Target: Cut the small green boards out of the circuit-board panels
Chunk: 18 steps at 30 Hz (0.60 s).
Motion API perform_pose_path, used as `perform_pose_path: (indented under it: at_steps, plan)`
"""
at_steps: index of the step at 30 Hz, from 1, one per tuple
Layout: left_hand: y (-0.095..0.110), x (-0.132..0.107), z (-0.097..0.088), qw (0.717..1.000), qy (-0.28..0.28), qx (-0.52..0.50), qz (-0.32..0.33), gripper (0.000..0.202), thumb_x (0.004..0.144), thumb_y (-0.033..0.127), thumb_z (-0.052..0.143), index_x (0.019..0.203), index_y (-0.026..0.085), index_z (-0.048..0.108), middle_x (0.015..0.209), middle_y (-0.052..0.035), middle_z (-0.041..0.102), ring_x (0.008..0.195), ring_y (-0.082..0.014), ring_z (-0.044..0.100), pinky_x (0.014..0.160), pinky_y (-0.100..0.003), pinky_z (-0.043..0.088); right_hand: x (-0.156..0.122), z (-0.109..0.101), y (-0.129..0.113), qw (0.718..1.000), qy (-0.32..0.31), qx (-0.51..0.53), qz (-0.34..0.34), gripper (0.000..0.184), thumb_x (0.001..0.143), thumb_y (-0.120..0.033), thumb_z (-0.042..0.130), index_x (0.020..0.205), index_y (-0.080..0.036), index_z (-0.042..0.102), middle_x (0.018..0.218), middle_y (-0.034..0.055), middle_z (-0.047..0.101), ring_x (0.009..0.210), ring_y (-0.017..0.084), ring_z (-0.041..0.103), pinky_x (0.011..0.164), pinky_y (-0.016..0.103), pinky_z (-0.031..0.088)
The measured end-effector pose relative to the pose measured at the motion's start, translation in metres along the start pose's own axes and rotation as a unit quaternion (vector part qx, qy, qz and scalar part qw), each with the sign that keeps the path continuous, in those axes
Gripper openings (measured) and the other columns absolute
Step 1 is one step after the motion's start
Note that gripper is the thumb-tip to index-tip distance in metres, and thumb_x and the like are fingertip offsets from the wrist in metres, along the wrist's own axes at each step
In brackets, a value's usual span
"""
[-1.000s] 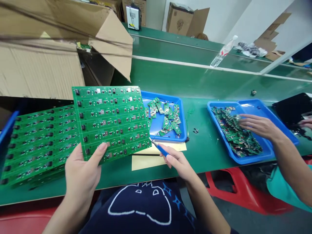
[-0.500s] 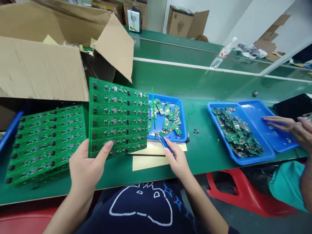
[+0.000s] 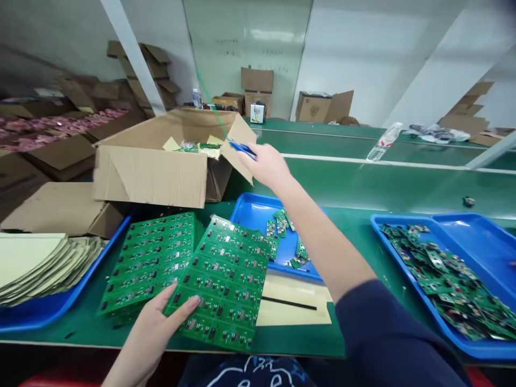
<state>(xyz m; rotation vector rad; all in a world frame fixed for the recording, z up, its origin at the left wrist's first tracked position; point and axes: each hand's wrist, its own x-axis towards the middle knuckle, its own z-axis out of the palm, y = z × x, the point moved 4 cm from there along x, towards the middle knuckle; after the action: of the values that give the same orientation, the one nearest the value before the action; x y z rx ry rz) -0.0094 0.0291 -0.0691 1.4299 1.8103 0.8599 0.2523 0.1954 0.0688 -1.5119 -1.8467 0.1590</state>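
My left hand (image 3: 157,328) grips the near edge of a green circuit board panel (image 3: 226,282), thumb on top, holding it tilted over the green bench. My right hand (image 3: 266,165) is stretched out toward the open cardboard box (image 3: 153,172), closed on blue-handled pliers (image 3: 242,148) that pinch a thin green strip (image 3: 209,105). The strip hangs over the box opening. A stack of similar green panels (image 3: 149,263) lies left of the held panel.
A blue tray (image 3: 252,215) with small cut boards sits under my right arm. Another blue tray (image 3: 475,333) heaped with small boards is at the right. Yellow paper sheets (image 3: 40,263) lie at left, yellow sheets (image 3: 298,306) under the panel. A conveyor belt (image 3: 382,185) runs behind.
My head has lifted and my right hand has swung from the tray up to the cardboard box, carrying the green strip in the pliers. The panel has dropped lower. The co-worker's hands are gone from view.
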Motion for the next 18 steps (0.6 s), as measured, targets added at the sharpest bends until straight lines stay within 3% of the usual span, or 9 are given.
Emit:
perform_pose_path:
  at_steps: [3, 5, 7, 10, 12, 14, 18]
  plan:
    - [0.009, 0.000, -0.003, 0.999, -0.017, 0.034, 0.019, 0.047, 0.056, 0.051, 0.069, 0.092, 0.020, 0.069, 0.088, -0.0082, 0.072, 0.094, -0.0335, 0.063, 0.079, -0.044, 0.052, 0.062, 0.028, -0.029, 0.995, -0.031, -0.098, -0.013, 0.045, 0.082, -0.039, 0.051, 0.105, 0.000, 0.058, 0.098, 0.0190, 0.059, 0.101, 0.032, 0.052, 0.087, 0.046, 0.039]
    - [0.017, 0.001, -0.005, 0.996, -0.029, 0.077, 0.036, 0.048, 0.055, 0.054, 0.067, 0.089, 0.020, 0.070, 0.092, -0.0093, 0.072, 0.098, -0.0348, 0.062, 0.082, -0.045, 0.051, 0.077, 0.043, -0.036, 0.992, -0.033, -0.125, -0.012, 0.051, 0.078, -0.039, 0.057, 0.106, 0.003, 0.055, 0.102, 0.0222, 0.057, 0.104, 0.034, 0.050, 0.088, 0.047, 0.038]
    - [0.025, 0.001, -0.006, 0.990, -0.050, 0.121, 0.050, 0.049, 0.055, 0.055, 0.065, 0.088, 0.019, 0.070, 0.096, -0.0109, 0.071, 0.100, -0.0355, 0.061, 0.084, -0.045, 0.050, 0.075, 0.049, -0.035, 0.991, -0.037, -0.128, -0.014, 0.048, 0.077, -0.038, 0.058, 0.101, 0.004, 0.057, 0.099, 0.0232, 0.057, 0.105, 0.035, 0.050, 0.088, 0.048, 0.038]
    - [0.041, 0.003, -0.004, 0.975, -0.108, 0.166, 0.100, 0.043, 0.058, 0.053, 0.063, 0.086, 0.021, 0.070, 0.096, -0.0092, 0.071, 0.096, -0.0330, 0.063, 0.082, -0.041, 0.050, 0.050, 0.042, -0.019, 0.997, -0.044, -0.066, 0.019, 0.041, 0.080, -0.039, 0.052, 0.092, 0.000, 0.060, 0.091, 0.0193, 0.060, 0.097, 0.030, 0.053, 0.085, 0.046, 0.041]
    - [0.055, 0.005, -0.002, 0.959, -0.159, 0.184, 0.148, 0.035, 0.064, 0.051, 0.060, 0.084, 0.023, 0.069, 0.092, -0.0063, 0.071, 0.088, -0.0285, 0.065, 0.076, -0.036, 0.051, 0.022, 0.033, -0.004, 0.994, -0.083, 0.051, 0.044, 0.039, 0.082, -0.040, 0.048, 0.092, -0.005, 0.060, 0.085, 0.0133, 0.061, 0.084, 0.023, 0.058, 0.077, 0.040, 0.046]
    - [0.069, 0.009, 0.000, 0.939, -0.202, 0.208, 0.185, 0.028, 0.070, 0.048, 0.056, 0.079, 0.024, 0.067, 0.086, -0.0046, 0.071, 0.080, -0.0245, 0.065, 0.070, -0.032, 0.050, -0.016, 0.021, 0.007, 0.975, -0.134, 0.173, 0.027, 0.034, 0.082, -0.037, 0.047, 0.097, -0.009, 0.059, 0.084, 0.0085, 0.062, 0.073, 0.016, 0.059, 0.071, 0.034, 0.048]
    - [0.106, 0.023, 0.006, 0.893, -0.280, 0.244, 0.252, 0.024, 0.070, 0.045, 0.057, 0.078, 0.024, 0.066, 0.084, -0.0040, 0.069, 0.079, -0.0217, 0.062, 0.071, -0.029, 0.047, -0.096, -0.003, 0.024, 0.956, -0.191, 0.219, -0.038, 0.038, 0.072, -0.034, 0.060, 0.106, -0.016, 0.056, 0.100, 0.0067, 0.063, 0.089, 0.019, 0.060, 0.081, 0.036, 0.048]
